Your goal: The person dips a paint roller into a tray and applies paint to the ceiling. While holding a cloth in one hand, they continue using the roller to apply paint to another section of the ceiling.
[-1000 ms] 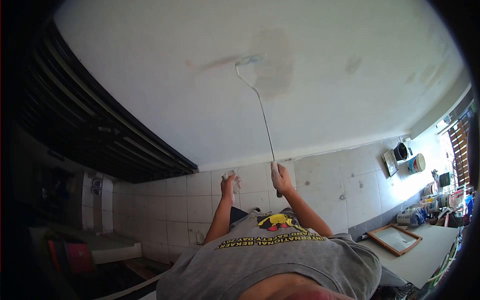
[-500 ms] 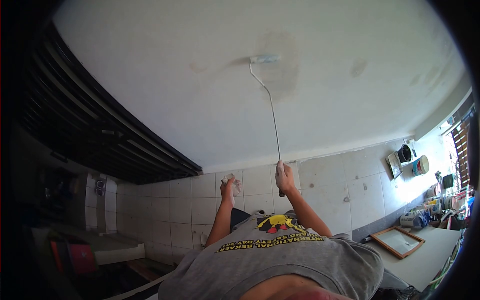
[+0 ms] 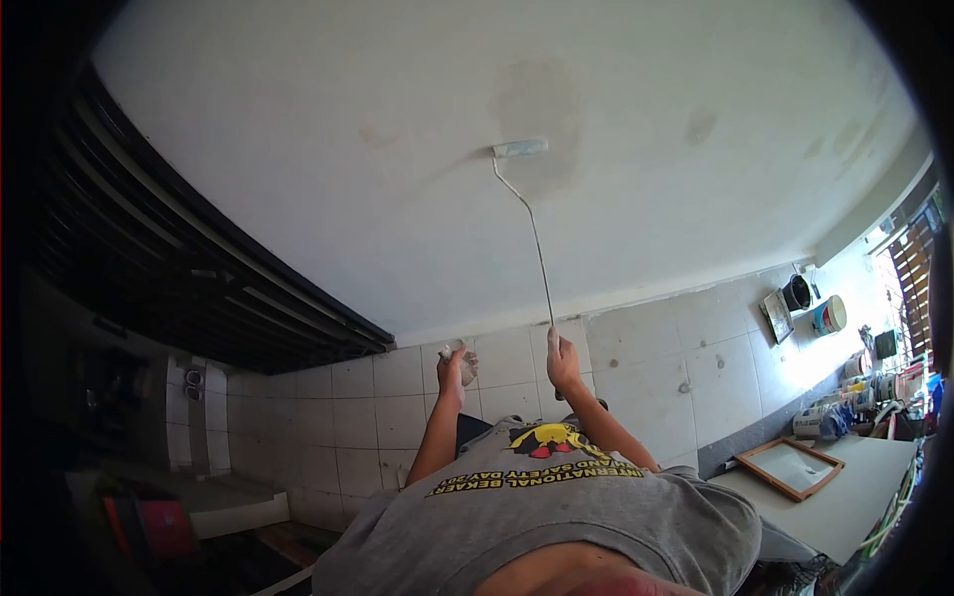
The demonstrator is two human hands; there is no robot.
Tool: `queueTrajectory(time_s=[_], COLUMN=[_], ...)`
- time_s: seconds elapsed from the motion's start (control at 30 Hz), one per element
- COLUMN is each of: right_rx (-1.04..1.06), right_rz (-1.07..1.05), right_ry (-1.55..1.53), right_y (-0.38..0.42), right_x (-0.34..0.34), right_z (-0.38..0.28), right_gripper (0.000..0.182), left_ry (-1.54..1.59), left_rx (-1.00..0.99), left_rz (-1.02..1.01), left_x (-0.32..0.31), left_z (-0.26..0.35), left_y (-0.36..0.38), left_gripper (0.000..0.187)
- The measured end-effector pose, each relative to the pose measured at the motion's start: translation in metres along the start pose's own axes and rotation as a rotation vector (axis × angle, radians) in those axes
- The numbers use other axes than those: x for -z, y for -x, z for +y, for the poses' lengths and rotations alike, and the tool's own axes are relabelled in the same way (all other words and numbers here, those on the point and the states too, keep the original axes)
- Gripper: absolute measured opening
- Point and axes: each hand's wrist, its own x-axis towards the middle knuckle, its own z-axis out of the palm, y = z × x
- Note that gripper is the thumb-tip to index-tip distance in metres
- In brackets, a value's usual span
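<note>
My right hand [image 3: 561,360] is wrapped round the handle of a long-framed paint roller [image 3: 543,260]. Its thin metal rod runs up to the roller sleeve [image 3: 523,149], which touches the white wall [image 3: 328,199] at the left part of a greyish patch [image 3: 545,94]. My left hand [image 3: 457,372] is held low in front of me, fingers curled and smeared whitish. Something pale and small shows at its fingers, but I cannot make out its kind.
A dark metal gate [image 3: 219,268] borders the wall at left. On the tiled floor [image 3: 646,397] at right stand a black bucket [image 3: 797,292], a paint tray [image 3: 777,316] and a white tub [image 3: 831,315]. A wooden frame [image 3: 792,467] lies on a pale board [image 3: 855,502] near clutter.
The roller sleeve has moved down the wall, from the middle of the greyish patch toward its lower part. My right hand has come slightly lower with it. My left hand stays about where it was.
</note>
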Motion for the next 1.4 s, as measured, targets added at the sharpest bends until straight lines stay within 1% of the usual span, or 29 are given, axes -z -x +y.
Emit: queueTrajectory(time_s=[0.1, 0.2, 0.3, 0.4, 0.43, 0.47, 0.53, 0.63, 0.73, 0.83, 0.93, 0.97, 1.07, 1.27, 1.37, 1.4], right_rx=[0.043, 0.051, 0.084, 0.062, 0.008, 0.002, -0.002, 0.020, 0.094, 0.077, -0.022, -0.075, -0.121, 0.036, 0.021, 0.010], right_rz=[0.042, 0.040, 0.056, 0.059, 0.044, 0.037, 0.042, 0.019, 0.039, 0.035, -0.013, -0.023, -0.022, 0.007, 0.014, 0.027], right_ry=[0.024, 0.016, 0.044, 0.030, 0.062, 0.061, 0.056, 0.057, 0.032, 0.072, 0.083, 0.141, 0.142, 0.072, 0.047, 0.058], right_y=[0.000, -0.014, -0.025, -0.012, -0.006, 0.000, 0.008, -0.007, -0.029, -0.033, -0.007, 0.002, 0.012, -0.024, -0.026, -0.022], right_x=[0.005, 0.007, 0.006, 0.002, 0.002, 0.000, 0.001, 0.008, 0.012, -0.002, -0.014, -0.013, -0.006, 0.000, -0.008, -0.014], right_z=[-0.022, -0.043, -0.030, 0.006, 0.014, 0.021, 0.011, -0.012, -0.038, -0.013, 0.027, 0.038, 0.034, -0.025, -0.013, 0.003], right_gripper=[0.063, 0.062, 0.061, 0.061, 0.062, 0.062, 0.061, 0.061, 0.061, 0.061, 0.062, 0.062, 0.061, 0.059, 0.059, 0.059], left_ry=[0.011, 0.020, -0.007, -0.033, -0.042, -0.032, -0.014, -0.021, 0.042, -0.028, -0.032, -0.028, -0.062, -0.046, -0.039, -0.035], left_rx=[0.017, 0.023, 0.029, 0.032, 0.042, 0.036, 0.018, -0.011, -0.012, -0.019, 0.000, -0.002, 0.028, 0.010, 0.009, 0.012], left_rz=[-0.026, -0.037, -0.035, 0.000, 0.017, 0.032, 0.046, 0.092, 0.026, 0.006, 0.014, 0.006, -0.002, 0.005, -0.018, -0.010], left_x=[0.002, -0.001, 0.000, 0.002, 0.004, 0.008, 0.017, 0.024, 0.027, 0.017, -0.001, -0.002, -0.005, 0.001, 0.002, 0.000], left_z=[-0.005, -0.008, -0.011, -0.009, -0.011, -0.012, -0.012, -0.009, -0.010, -0.007, -0.001, -0.003, -0.003, -0.002, -0.004, -0.002], left_y=[-0.003, -0.005, -0.001, -0.001, 0.002, 0.006, 0.003, 0.001, -0.004, -0.004, 0.005, 0.005, 0.009, 0.010, 0.007, 0.009], left_gripper=[0.027, 0.027, 0.026, 0.027, 0.027, 0.028, 0.030, 0.029, 0.028, 0.027, 0.026, 0.026, 0.026, 0.023, 0.023, 0.023])
